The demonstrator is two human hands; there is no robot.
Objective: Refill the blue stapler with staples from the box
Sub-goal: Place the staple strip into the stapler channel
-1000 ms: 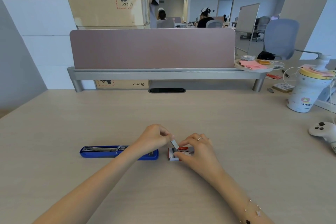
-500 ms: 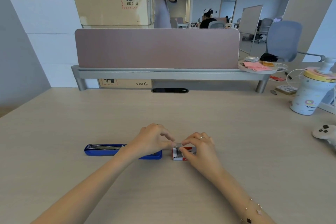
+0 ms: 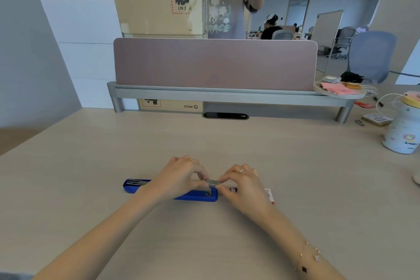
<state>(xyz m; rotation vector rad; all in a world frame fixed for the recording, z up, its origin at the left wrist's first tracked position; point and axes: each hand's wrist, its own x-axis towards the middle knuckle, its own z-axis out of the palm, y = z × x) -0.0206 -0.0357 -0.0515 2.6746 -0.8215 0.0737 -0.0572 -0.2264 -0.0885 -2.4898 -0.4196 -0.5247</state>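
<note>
The blue stapler (image 3: 195, 195) lies open on the bench (image 3: 295, 166), the left hand (image 3: 181, 177) and right hand (image 3: 243, 185) each pinch an end of the staple strip (image 3: 212, 182) just above it, now lifted clear of the staple box (image 3: 269, 195); uneven squeezing could snap the strip.

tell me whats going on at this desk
A person is refilling a blue stapler that lies open on the desk. The left hand and right hand pinch a strip of staples between their fingertips, just above the stapler's right end. The staple box sits mostly hidden behind the right hand.
</note>
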